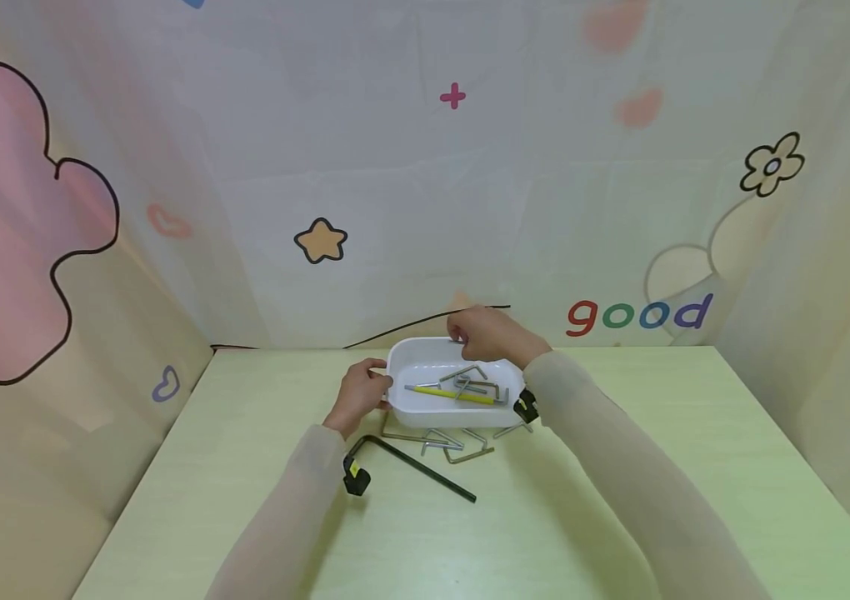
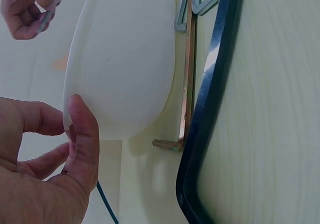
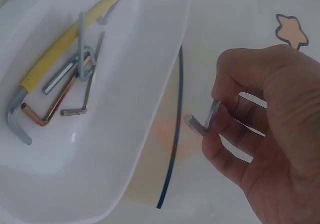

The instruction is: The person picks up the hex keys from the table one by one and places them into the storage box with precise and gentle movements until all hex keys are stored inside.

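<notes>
Container (image 1: pixel 462 419), white and with rounded corners, stands on the pale table (image 1: pixel 545 542) in the head view, near to the patterned cloth (image 1: pixel 395 125). Your left hand (image 1: pixel 359 390) holds its left end. Your right hand (image 1: pixel 492 333) is raised above its far rim with bent fingers; from this view you cannot tell what is in them. Inside the container lie several hex keys, among them a yellow-sleeved key (image 1: pixel 462 395). On your side of the container, some small keys (image 1: pixel 470 456) lie in a loose group, and a long black key (image 1: pixel 425 471) lies nearest to you.

In the left wrist view, your left thumb lies against the outer wall and a finger meets the rim from the other side, so this grip is narrow. A bronze-coloured key (image 2: pixel 187 73) lies on the table between the container and the black key.

In the right wrist view, your right hand pinches a short silver key (image 3: pixel 197 126) in the air, apart from the container; its two legs are both visible. In the container, a copper-coloured key (image 3: pixel 62 99) and some silver keys (image 3: pixel 61 75) lie close beside the yellow-sleeved key.
</notes>
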The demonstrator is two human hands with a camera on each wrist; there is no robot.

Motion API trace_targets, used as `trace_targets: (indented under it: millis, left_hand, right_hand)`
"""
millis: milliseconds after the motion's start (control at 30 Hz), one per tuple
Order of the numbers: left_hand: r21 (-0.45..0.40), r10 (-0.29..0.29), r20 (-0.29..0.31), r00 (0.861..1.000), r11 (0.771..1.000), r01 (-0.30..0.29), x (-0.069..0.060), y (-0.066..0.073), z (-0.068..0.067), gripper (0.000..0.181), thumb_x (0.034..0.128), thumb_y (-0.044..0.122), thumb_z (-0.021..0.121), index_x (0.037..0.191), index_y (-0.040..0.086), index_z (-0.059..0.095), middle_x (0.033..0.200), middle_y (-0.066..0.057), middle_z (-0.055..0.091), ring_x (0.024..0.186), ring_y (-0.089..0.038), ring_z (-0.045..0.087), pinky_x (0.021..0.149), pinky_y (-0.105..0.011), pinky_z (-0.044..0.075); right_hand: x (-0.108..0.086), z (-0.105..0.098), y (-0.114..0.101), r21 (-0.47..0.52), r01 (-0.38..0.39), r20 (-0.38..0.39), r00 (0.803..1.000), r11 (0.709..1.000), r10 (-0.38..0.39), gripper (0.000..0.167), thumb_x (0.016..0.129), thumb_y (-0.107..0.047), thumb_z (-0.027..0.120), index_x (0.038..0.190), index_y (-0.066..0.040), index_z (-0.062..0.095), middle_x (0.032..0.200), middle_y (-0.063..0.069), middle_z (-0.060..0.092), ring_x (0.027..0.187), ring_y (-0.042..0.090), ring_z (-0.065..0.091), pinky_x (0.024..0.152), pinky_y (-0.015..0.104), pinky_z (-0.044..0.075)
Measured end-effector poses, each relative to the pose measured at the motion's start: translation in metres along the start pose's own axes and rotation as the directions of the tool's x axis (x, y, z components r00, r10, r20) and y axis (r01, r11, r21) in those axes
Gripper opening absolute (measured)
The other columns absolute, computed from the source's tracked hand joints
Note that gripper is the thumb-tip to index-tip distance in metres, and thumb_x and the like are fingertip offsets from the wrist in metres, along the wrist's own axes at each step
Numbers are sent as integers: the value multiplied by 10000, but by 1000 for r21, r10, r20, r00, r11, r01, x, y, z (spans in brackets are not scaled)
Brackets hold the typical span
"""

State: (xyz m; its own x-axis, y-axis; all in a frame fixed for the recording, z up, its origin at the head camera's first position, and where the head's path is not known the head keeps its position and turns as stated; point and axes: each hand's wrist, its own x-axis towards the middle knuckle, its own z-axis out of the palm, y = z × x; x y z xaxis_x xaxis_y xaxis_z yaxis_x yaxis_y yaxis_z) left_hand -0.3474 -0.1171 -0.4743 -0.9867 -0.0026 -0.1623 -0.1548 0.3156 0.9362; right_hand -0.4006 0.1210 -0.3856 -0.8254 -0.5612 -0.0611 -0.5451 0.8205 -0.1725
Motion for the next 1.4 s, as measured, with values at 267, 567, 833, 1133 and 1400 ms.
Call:
trace_targets:
  millis: [267, 567, 833, 1133, 1400]
  left_hand:
    - [3, 1, -2, 1000, 1000, -1, 0, 1, -1, 441, 931, 114, 565, 1360, 25, 516, 1053, -161, 586, 841, -262, 657, 657, -309, 633]
    - [14, 9, -7, 1000, 1000, -9, 2, 0, 1, 426, 933, 113, 564, 1350, 33, 523, 1050, -162, 591, 801, -227, 647, 606, -259, 616]
    - [13, 5, -9, 1000, 1000, -5, 3, -2, 0, 429, 929, 116, 565, 1349, 38, 527, 1040, -155, 587, 783, -223, 647, 594, -252, 612]
    - [10, -3, -2, 1000, 1000, 3, 3, -2, 2, 429, 938, 113, 564, 1358, 37, 519, 1052, -160, 584, 785, -219, 643, 618, -276, 621]
    - [12, 5, -17, 1000, 1000, -4, 4, -2, 3, 434, 927, 104, 565, 1353, 29, 525, 1038, -157, 587, 787, -213, 648, 590, -256, 613]
  right_hand:
    - [8, 13, 13, 15, -64, 51, 997, 998, 63, 252, 840, -92, 692, 1089, -104, 657, 967, -3, 621, 883, 185, 540, 775, 315, 497]
    - [14, 22, 21, -12, -62, 71, 995, 998, 63, 203, 822, -88, 673, 1015, -137, 635, 949, 2, 615, 860, 184, 528, 758, 316, 475]
    - [17, 28, 23, -11, -78, 99, 992, 997, 79, 162, 828, -103, 683, 977, -141, 634, 929, -4, 611, 849, 175, 522, 734, 298, 456]
    - [11, 32, 25, -21, -80, 108, 991, 997, 81, 150, 840, -146, 686, 982, -110, 653, 882, -10, 601, 828, 171, 521, 706, 288, 442]
    - [0, 27, 18, 8, -73, 67, 995, 997, 72, 117, 881, -203, 684, 970, -145, 633, 888, -2, 605, 836, 180, 528, 729, 301, 461]
